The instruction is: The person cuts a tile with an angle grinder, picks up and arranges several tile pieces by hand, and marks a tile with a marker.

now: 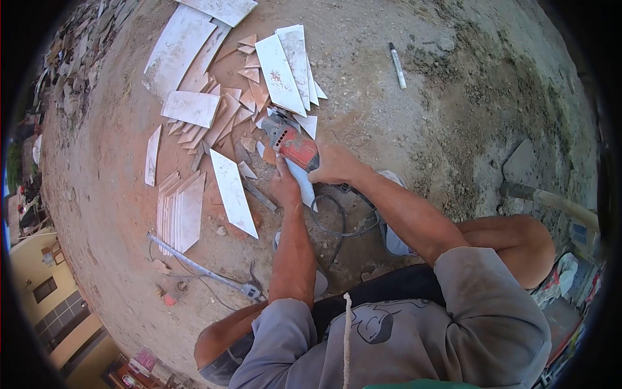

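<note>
My right hand [335, 165] is wrapped around the rear of a red and grey angle grinder [297, 148]. The grinder's head points up and left, over a narrow white tile piece [302, 184]. At the left edge of that piece is my left hand [285, 187], fingers closed on it and partly hidden, thumb close to the grinder's body. A black cord [342, 228] loops on the dirt below the grinder. To the left lies a pointed white tile strip [234, 193], with a grey bar [259, 194] beside it.
Stacked cut tiles [183, 212] lie left, larger white tiles [178, 55] further off, and reddish offcuts [223, 120] between. A tape measure [251, 290] is extended near my left knee. A marker [397, 66] lies upper right. A long-handled tool [551, 198] rests at right.
</note>
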### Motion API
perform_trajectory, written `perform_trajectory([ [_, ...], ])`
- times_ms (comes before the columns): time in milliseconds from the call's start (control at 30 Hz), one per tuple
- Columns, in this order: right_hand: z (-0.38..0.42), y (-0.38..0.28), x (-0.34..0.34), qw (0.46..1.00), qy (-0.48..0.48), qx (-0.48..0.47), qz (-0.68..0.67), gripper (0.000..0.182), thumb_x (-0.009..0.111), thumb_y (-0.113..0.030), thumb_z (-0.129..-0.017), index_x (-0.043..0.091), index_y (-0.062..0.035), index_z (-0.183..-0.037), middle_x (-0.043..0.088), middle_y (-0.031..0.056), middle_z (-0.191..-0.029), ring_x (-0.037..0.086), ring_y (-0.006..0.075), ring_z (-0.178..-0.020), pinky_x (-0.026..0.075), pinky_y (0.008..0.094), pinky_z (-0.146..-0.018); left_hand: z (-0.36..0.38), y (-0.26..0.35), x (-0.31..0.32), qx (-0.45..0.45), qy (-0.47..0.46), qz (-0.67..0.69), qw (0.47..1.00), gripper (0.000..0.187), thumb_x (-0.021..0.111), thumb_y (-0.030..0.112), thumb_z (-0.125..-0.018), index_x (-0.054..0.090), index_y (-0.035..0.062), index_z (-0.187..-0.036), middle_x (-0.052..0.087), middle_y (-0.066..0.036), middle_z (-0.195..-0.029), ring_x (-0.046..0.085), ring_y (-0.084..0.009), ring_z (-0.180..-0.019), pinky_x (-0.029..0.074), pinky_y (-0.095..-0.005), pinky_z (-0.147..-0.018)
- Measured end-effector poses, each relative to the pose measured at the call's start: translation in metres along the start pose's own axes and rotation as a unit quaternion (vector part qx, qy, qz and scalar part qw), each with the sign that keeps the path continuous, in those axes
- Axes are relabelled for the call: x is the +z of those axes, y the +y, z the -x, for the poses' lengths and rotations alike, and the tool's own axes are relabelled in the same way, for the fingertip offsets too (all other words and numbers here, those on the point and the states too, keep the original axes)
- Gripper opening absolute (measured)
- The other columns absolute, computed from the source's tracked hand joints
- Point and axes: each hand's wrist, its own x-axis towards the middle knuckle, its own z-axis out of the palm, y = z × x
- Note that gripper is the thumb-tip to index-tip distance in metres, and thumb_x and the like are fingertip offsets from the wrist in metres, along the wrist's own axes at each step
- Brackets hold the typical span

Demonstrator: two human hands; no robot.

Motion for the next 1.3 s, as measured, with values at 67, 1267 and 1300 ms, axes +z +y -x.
perform_trajectory([
  [67,-0.001,0.001,0.001,1.0,0.003,-0.001,0.002,0.077,0.074,-0.034,-0.059,0.052,0.0125,-0.116,0.063,0.0351,-0.101,0.063,0.0471,-0.096,0.051,0.046,-0.084,0.0,0.0,0.0,-0.002,-0.003,0.002,1.0,0.065,0.047,0.052,-0.099,0.07,-0.0075,-0.086,0.066,-0.015,-0.066,0.06,-0.0217,-0.06,0.045,-0.0394,-0.059],
  [1267,-0.013,-0.01,-0.001,1.0,-0.004,0.004,0.021,0.065,0.069,-0.026,-0.062,0.05,0.0076,-0.114,0.065,0.0303,-0.099,0.065,0.0445,-0.095,0.053,0.0466,-0.083,0.0,0.004,-0.002,0.006,-0.008,-0.014,1.0,0.065,0.046,0.053,-0.099,0.071,-0.0066,-0.087,0.066,-0.017,-0.068,0.06,-0.0236,-0.062,0.045,-0.0415,-0.061],
  [1300,-0.017,-0.01,-0.001,1.0,-0.003,0.004,0.021,0.065,0.069,-0.026,-0.062,0.05,0.0076,-0.114,0.065,0.0303,-0.099,0.065,0.0445,-0.095,0.053,0.0466,-0.083,-0.001,0.002,-0.001,0.011,-0.007,-0.012,1.0,0.065,0.045,0.053,-0.099,0.07,-0.0066,-0.088,0.066,-0.017,-0.069,0.06,-0.0237,-0.063,0.044,-0.0418,-0.062],
])
